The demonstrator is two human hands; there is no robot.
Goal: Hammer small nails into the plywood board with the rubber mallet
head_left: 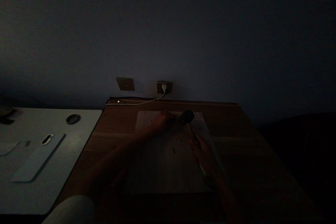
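The light is very dim. My right hand (pixel 203 152) is wrapped around the wooden handle of a mallet (pixel 187 117) with a dark, rounded head. The mallet head is over the far right part of a pale flat board (pixel 157 175). My left hand (pixel 162 120) is at the board's far edge, left of the mallet head. Its fingers are curled together; anything between them is too dark to make out. Two small, thin metal pieces like nails or screws, one (pixel 173 150) nearer me and another (pixel 179 139) just beyond, lie on the board between my hands.
Under the board is a brown wooden table (pixel 244 143) against a wall. A white cable (pixel 141 103) runs along its back edge to a plugged socket (pixel 164 87). On the white table (pixel 78 147) at left lie a phone-like flat slab (pixel 39 161) and a dark round object (pixel 72 119).
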